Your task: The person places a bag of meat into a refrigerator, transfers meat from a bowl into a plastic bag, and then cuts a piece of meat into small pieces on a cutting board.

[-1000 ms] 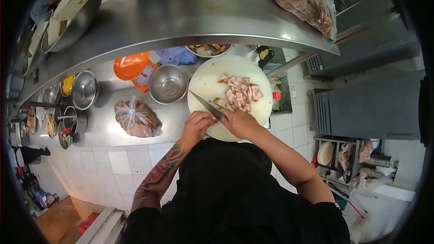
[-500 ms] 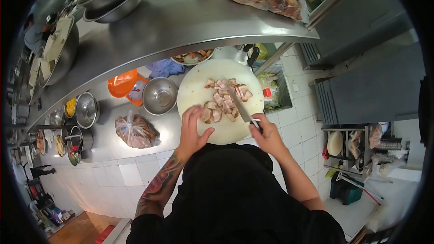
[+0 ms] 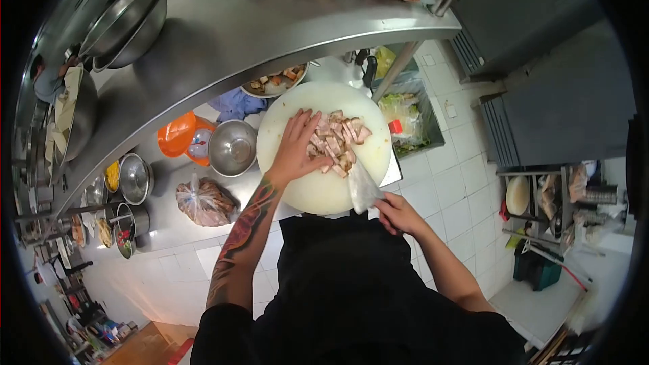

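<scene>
Chopped meat pieces [image 3: 334, 136] lie heaped on a round white cutting board [image 3: 304, 192]. My left hand [image 3: 296, 147] rests against the left side of the heap, fingers stretched out and thumb spread toward the pieces. In my right hand [image 3: 399, 213], at the board's lower right edge, is the handle of a kitchen knife [image 3: 364, 186]. Its broad blade is turned with the flat side showing, and the tip reaches the lower right of the meat. My fingers cover most of the handle.
Left of the board stand a steel bowl [image 3: 232, 148], an orange container [image 3: 179, 135] and a bag of meat [image 3: 205, 203]. Behind it sits a bowl of cut food [image 3: 276, 82]. A steel shelf [image 3: 270, 20] overhangs the back. A bin of greens [image 3: 405, 118] is at right.
My left hand has moved forward from the board's near edge onto the meat. The knife has drawn back from the heap's top toward me, its flat now showing. The view has shifted slightly.
</scene>
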Action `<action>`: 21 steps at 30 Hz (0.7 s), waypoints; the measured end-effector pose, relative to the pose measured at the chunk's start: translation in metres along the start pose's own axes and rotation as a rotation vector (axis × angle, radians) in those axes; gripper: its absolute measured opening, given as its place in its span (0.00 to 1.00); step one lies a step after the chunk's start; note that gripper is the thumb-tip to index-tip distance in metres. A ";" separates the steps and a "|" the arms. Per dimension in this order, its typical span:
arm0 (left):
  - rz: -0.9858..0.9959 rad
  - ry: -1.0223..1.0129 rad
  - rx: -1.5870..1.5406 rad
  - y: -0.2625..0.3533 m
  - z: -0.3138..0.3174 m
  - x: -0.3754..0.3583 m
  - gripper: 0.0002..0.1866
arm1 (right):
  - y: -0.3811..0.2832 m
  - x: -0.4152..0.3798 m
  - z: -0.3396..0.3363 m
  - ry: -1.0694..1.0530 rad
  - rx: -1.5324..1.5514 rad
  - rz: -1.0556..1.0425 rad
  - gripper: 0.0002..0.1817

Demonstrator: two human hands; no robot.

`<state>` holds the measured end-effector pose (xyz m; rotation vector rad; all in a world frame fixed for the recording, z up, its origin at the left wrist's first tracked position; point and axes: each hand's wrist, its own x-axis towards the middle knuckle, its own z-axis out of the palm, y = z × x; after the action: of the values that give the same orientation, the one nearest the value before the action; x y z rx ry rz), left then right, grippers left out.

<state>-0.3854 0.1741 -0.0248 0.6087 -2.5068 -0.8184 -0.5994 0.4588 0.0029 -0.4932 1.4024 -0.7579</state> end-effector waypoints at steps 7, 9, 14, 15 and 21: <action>-0.067 0.186 -0.063 0.035 0.025 -0.020 0.48 | -0.023 0.053 0.125 0.269 0.139 -0.196 0.11; -0.101 0.291 -0.090 0.046 0.030 -0.024 0.35 | -0.029 0.056 0.143 0.293 0.126 -0.239 0.10; -0.160 0.353 -0.303 0.046 0.029 -0.035 0.21 | -0.047 0.046 0.175 0.325 0.130 -0.236 0.10; -0.155 0.374 -0.290 0.047 0.023 -0.039 0.21 | -0.049 0.041 0.179 0.314 0.107 -0.233 0.10; -0.214 0.463 -0.300 0.049 -0.020 -0.053 0.19 | -0.088 0.022 0.208 0.231 0.052 -0.221 0.09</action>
<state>-0.3456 0.2287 0.0067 0.8566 -1.8824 -0.9777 -0.4101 0.3574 0.0775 -0.5390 1.5533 -1.0547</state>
